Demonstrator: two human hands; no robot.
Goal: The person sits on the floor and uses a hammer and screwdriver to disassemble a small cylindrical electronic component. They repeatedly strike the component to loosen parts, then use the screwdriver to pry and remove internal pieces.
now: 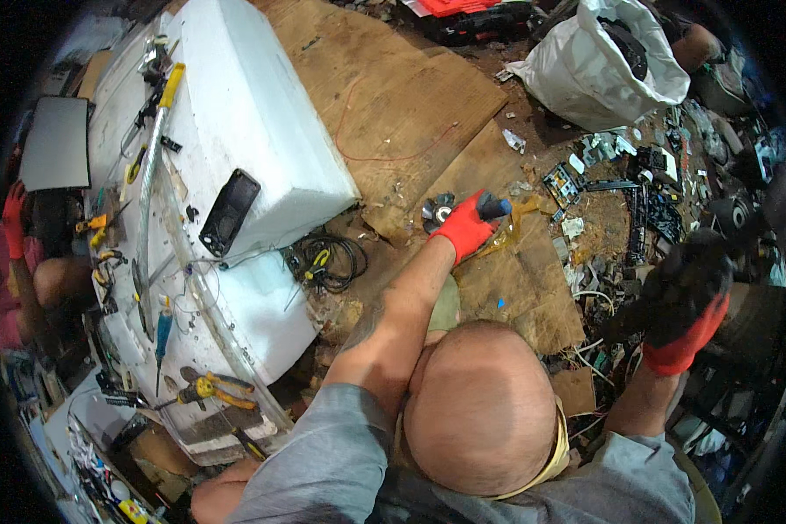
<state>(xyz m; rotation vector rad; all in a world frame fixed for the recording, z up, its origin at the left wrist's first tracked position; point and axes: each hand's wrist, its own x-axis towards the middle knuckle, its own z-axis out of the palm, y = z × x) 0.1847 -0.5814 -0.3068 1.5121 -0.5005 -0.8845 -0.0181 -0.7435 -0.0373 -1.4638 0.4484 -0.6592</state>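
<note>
My left hand (470, 232), in a red glove, is closed low over the brown sheet. A blunt dark-blue end (495, 209) shows at its fingers; what it belongs to cannot be made out. Clear amber plastic (517, 218) lies under and beside that hand. Just to its left is a round metal part (438, 213) with a pale ring. Raised at the right is my right hand (688, 301), with a red cuff and dark front. It is smeared by motion, so its fingers cannot be read. A dark blurred shape reaches beyond it toward the upper right.
White foam blocks (279, 131) stand left, bearing a black casing (230, 212), pliers (214, 390) and a screwdriver (162, 336). Coiled black cable (332, 262) lies beside them. Electronic scrap (651, 205) covers the right ground below a white sack (576, 79). Another person's red-gloved hand (14, 218) shows far left.
</note>
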